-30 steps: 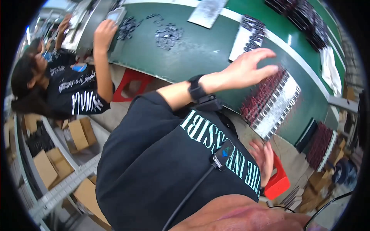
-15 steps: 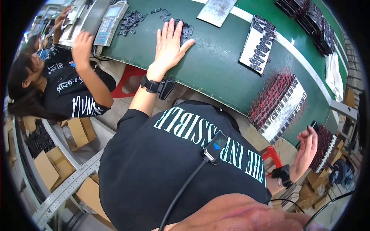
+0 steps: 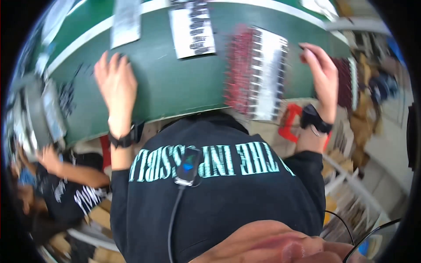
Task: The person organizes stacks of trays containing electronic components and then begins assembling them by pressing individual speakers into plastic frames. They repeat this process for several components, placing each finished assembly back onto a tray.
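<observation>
My left hand (image 3: 117, 85) is over the green table (image 3: 155, 83), palm down, its bent fingers apart. Nothing shows in it, though motion smears the fingertips. Left of it lies a loose scatter of small black parts (image 3: 66, 97). At the right, my right hand (image 3: 323, 76) has thumb and fingers drawn together; a small dark spot shows at the tips, too blurred to name. Nearest to that hand is a white board (image 3: 268, 72) edged with rows of black parts, with a dense bank of thin red pieces (image 3: 238, 72) along its left side.
A white board with black parts (image 3: 193, 33) lies at the far middle, and a bare pale plate (image 3: 126, 24) to its left. A dark red bank (image 3: 341, 81) stands right of my right hand. A co-worker's hand (image 3: 50, 161) is by a grey device (image 3: 55, 109) at the left.
My view has swung to the right. My left hand has left the small black parts, its fingers now more bent. My right hand has come up beside the board with red pieces.
</observation>
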`<state>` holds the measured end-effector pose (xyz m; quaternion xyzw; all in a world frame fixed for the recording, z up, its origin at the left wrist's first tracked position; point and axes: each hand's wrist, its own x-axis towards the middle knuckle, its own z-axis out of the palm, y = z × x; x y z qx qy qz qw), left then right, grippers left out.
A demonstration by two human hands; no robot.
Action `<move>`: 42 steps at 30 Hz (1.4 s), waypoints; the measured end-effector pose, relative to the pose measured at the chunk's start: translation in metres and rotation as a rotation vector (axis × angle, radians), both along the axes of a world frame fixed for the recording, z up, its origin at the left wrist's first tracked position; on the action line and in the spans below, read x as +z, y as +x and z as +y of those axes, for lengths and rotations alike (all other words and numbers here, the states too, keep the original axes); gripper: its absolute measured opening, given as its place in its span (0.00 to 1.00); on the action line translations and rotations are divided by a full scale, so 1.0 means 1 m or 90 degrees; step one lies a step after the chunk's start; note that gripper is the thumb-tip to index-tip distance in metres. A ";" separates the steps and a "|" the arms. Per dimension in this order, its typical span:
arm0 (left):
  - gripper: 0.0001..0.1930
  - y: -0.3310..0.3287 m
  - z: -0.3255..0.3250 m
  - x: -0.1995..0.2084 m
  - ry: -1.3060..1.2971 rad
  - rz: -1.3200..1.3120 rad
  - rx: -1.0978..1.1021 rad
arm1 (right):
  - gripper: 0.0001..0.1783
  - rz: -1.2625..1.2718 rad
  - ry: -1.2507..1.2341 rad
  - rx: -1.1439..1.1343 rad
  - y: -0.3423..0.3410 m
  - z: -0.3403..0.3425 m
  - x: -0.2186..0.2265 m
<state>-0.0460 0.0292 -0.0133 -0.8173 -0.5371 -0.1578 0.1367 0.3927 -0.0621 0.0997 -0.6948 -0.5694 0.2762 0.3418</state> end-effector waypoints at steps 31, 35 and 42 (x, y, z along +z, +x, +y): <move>0.10 -0.042 0.005 0.020 -0.126 -0.153 -0.172 | 0.07 -0.365 0.100 0.297 -0.040 0.058 -0.001; 0.09 -0.032 0.004 0.017 -0.111 -0.120 -0.156 | 0.07 -0.306 0.090 0.205 -0.033 0.051 -0.001; 0.10 0.034 -0.010 0.046 -0.372 -0.606 -0.148 | 0.07 0.157 0.111 0.144 -0.100 0.023 0.027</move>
